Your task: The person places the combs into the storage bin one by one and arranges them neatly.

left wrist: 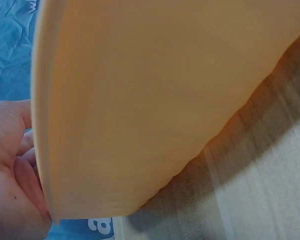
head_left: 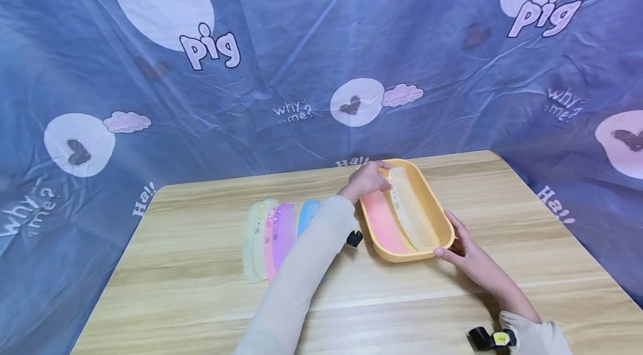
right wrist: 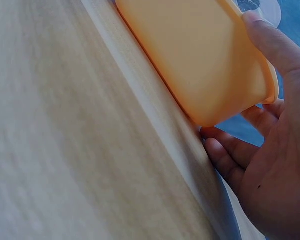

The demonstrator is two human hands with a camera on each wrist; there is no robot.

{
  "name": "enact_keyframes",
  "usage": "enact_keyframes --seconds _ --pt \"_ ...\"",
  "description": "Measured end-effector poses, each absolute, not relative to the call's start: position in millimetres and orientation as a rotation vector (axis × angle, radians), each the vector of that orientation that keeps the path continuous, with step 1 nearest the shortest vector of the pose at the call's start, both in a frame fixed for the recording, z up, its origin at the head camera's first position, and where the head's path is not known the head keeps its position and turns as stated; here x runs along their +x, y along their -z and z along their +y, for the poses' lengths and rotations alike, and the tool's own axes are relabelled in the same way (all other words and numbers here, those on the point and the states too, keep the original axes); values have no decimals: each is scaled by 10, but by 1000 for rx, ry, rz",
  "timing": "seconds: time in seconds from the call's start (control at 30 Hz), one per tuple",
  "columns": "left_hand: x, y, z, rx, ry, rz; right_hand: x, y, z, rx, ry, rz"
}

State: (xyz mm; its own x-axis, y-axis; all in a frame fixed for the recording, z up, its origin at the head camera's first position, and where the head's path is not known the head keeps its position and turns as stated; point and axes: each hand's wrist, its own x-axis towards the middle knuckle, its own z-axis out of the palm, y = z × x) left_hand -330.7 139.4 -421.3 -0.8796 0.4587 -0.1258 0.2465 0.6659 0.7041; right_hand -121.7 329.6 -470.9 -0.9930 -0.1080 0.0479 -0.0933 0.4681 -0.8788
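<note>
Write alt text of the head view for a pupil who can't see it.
A person's right hand grips a yellow tray holding a pale comb and something pink, while the left hand reaches over its rim. More combs lie to the left on a table.

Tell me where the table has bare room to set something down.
Bare wood lies left of the pale green comb, right of the yellow tray, and nearer, between the left sleeve and right hand. Crowded spots: the tray, holding a cream comb, and the strip by the blue comb, where that sleeve crosses.
</note>
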Motion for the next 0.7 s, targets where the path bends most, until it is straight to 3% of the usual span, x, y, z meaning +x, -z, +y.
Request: enact_keyframes --seconds 0.7 --pt "-3318 4240 1430 618 -912 2671 -1220 4750 3345 -161 1574 2680"
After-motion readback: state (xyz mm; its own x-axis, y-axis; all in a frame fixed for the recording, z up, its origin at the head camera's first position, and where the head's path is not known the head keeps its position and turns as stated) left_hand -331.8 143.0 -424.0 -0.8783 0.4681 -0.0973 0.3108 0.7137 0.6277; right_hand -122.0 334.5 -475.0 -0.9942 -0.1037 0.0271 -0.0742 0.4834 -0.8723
